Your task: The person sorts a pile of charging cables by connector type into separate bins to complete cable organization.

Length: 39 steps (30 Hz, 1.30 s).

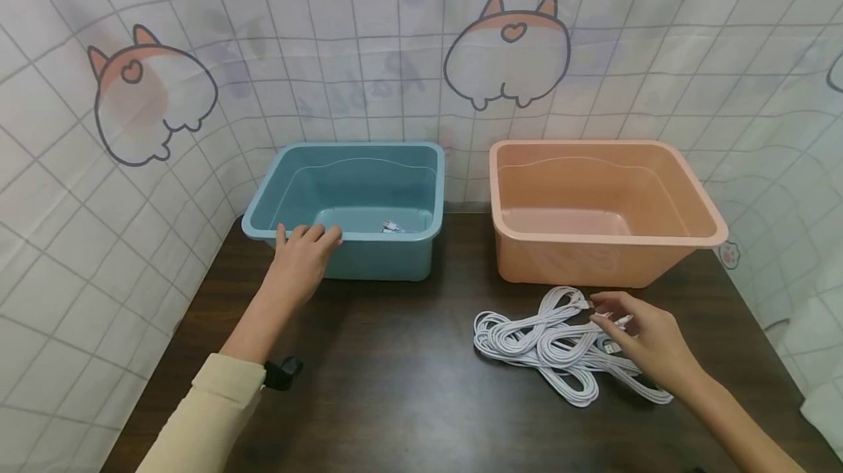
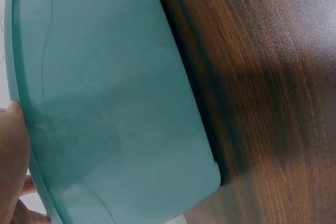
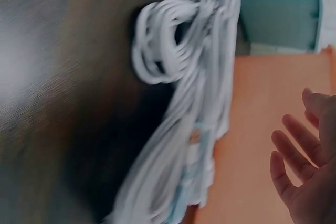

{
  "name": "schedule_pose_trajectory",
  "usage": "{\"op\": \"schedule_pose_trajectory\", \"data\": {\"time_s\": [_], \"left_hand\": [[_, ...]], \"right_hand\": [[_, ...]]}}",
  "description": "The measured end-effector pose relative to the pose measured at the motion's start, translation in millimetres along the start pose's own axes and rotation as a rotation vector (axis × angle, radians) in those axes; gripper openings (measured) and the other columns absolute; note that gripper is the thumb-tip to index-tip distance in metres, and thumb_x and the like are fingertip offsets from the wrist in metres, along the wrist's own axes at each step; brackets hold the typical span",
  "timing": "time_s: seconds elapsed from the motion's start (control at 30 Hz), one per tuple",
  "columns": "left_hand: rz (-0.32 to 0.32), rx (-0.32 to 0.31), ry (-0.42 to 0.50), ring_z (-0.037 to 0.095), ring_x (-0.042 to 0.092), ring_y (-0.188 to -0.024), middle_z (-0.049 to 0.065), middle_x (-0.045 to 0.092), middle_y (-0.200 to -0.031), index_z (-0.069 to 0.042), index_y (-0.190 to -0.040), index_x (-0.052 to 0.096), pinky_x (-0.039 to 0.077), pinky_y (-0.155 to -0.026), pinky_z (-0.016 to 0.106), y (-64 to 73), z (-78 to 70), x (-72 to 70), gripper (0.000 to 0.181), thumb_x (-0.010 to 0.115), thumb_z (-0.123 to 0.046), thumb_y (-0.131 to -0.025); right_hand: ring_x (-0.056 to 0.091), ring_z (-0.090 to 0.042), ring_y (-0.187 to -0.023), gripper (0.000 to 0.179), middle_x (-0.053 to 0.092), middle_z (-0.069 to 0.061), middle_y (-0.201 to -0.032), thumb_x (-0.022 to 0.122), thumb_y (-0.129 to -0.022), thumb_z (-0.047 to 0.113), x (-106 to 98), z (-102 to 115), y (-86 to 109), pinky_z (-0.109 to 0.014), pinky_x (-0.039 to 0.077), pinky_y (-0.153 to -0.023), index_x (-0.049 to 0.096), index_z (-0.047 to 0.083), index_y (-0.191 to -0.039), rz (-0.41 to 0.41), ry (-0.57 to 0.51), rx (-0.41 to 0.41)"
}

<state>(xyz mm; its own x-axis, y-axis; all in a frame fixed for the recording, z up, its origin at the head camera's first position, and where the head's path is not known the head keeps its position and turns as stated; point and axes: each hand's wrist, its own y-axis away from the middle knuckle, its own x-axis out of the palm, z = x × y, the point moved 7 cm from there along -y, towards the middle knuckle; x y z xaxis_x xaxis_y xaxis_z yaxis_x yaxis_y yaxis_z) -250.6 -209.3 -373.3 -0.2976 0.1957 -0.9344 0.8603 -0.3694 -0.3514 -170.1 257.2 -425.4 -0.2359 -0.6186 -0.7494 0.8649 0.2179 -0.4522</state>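
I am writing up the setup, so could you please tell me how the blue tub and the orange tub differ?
The left hand holds the blue tub by its rim, while the white cables lie before the orange tub. A small white item shows inside the blue tub; none is visible in the orange tub. Both are open-topped and stand on the dark table.

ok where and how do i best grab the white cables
Likely the bunched strands of the white cables, from above and the near side, thumb and fingers closing across them: they lie low with loops splaying out, and the orange bin stands just behind.
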Motion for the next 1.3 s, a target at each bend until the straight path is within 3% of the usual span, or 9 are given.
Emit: {"op": "schedule_pose_trajectory", "data": {"time_s": [0.17,0.4,0.57,0.73,0.83,1.13,1.23,1.3], "left_hand": [[-0.012,0.004,-0.006,0.051,0.061,-0.113,0.019,0.065,-0.104,-0.007,-0.118,0.058,0.031,-0.108,0.085,0.5,-0.3,-1.3,0.013,0.061,-0.014,-0.107],[-0.003,-0.007,-0.004,0.051,0.061,-0.115,0.019,0.066,-0.106,-0.007,-0.119,0.058,0.031,-0.109,0.085,0.4,0.6,-0.6,0.014,0.062,-0.014,-0.107],[-0.005,-0.009,-0.003,0.051,0.061,-0.115,0.019,0.067,-0.107,-0.007,-0.119,0.059,0.031,-0.109,0.085,0.4,1.2,-0.5,0.014,0.061,-0.014,-0.108],[-0.011,-0.004,-0.004,0.051,0.062,-0.115,0.02,0.067,-0.107,-0.007,-0.118,0.058,0.031,-0.109,0.085,0.2,0.6,-1.2,0.013,0.061,-0.014,-0.108],[-0.011,-0.004,-0.005,0.051,0.062,-0.114,0.02,0.067,-0.107,-0.007,-0.117,0.058,0.031,-0.109,0.084,0.2,0.8,-1.0,0.012,0.061,-0.015,-0.108],[-0.01,-0.008,-0.005,0.052,0.062,-0.116,0.02,0.068,-0.108,-0.007,-0.117,0.058,0.032,-0.108,0.085,-0.2,0.3,-0.8,0.013,0.062,-0.014,-0.107],[-0.017,-0.004,-0.008,0.052,0.062,-0.115,0.02,0.068,-0.108,-0.007,-0.116,0.058,0.032,-0.108,0.085,-0.1,0.0,-1.4,0.012,0.062,-0.014,-0.107],[-0.02,-0.004,-0.009,0.051,0.062,-0.115,0.02,0.068,-0.108,-0.007,-0.116,0.058,0.032,-0.108,0.085,0.0,0.5,-1.5,0.012,0.062,-0.014,-0.107]], "right_hand": [[0.067,-0.001,-0.077,0.043,0.077,-0.004,-0.091,0.088,-0.077,-0.006,0,-21,15.6,-0.014,0.054,-0.065,0.073,0.008,-0.115,0.003,0.002,0.03],[0.074,-0.017,-0.082,0.049,0.079,-0.005,-0.093,0.095,-0.068,0.001,3,-41,27.8,-0.027,0.057,-0.066,0.075,0.009,-0.112,0.022,0.062,0.026],[0.072,-0.027,-0.09,0.049,0.079,-0.004,-0.096,0.099,-0.064,0.007,7,-51,33.4,-0.02,0.05,-0.074,0.077,0.009,-0.108,0.063,0.095,0.045],[0.069,-0.038,-0.097,0.045,0.078,-0.006,-0.102,0.099,-0.068,0.011,14,-62,40.5,-0.037,0.053,-0.079,0.077,0.008,-0.107,0.15,0.108,0.099],[0.07,-0.033,-0.097,0.042,0.078,-0.007,-0.103,0.097,-0.071,0.013,18,-69,43.6,-0.04,0.054,-0.078,0.077,0.009,-0.108,0.187,0.101,0.124],[0.07,-0.01,-0.095,0.041,0.078,0.0,-0.1,0.093,-0.075,0.007,19,-78,44.6,-0.016,0.047,-0.079,0.075,0.013,-0.111,0.181,0.069,0.077],[0.07,-0.006,-0.093,0.042,0.078,-0.002,-0.1,0.094,-0.075,0.007,21,-82,43.2,-0.017,0.051,-0.078,0.075,0.011,-0.112,0.221,0.043,0.107],[0.072,-0.009,-0.089,0.042,0.078,-0.003,-0.099,0.093,-0.076,0.006,24,-83,41.4,-0.025,0.056,-0.075,0.074,0.009,-0.113,0.259,0.032,0.132]]}}
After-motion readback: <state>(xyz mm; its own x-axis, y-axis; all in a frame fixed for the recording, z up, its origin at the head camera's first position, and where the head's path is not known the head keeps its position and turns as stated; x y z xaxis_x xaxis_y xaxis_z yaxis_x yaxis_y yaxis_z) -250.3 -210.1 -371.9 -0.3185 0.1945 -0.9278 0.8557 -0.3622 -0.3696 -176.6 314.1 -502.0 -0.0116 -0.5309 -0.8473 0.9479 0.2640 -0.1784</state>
